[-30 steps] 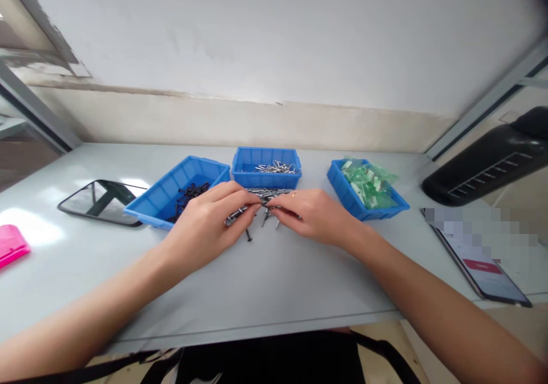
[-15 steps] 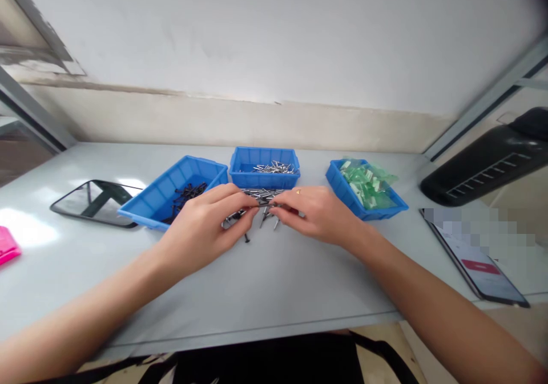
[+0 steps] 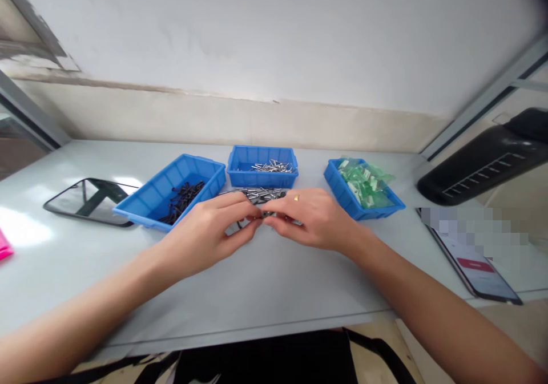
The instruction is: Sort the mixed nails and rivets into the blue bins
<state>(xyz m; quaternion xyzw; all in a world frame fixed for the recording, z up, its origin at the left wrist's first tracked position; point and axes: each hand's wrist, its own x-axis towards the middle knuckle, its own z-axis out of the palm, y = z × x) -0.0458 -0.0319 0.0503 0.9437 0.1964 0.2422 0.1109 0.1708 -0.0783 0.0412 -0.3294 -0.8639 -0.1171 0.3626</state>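
Observation:
My left hand (image 3: 214,224) and my right hand (image 3: 314,218) meet fingertip to fingertip over the middle of the table. Both are closed in a pinch, thumbs below the fingers. Whatever small piece lies between the fingertips is mostly hidden. A gold ring sits on a finger of my right hand. Just behind my fingers lies a loose pile of slim silver metal pins (image 3: 261,193), partly covered by my hands. Black screws (image 3: 185,198) fill part of the left blue bin (image 3: 148,198). More silver pins (image 3: 274,166) lie in the middle blue bin (image 3: 261,179).
At the right, a blue bin (image 3: 342,193) holds green plastic packets (image 3: 368,184). Farther right are a black bottle (image 3: 471,161) and a phone (image 3: 479,270). A black-rimmed glossy panel (image 3: 71,201) lies at left, beside a pink object (image 3: 4,246) at the picture's edge.
My fingertips have come closer together and slightly nearer to me. The dark thin piece that showed between them is now mostly hidden. The whole view has shifted slightly.

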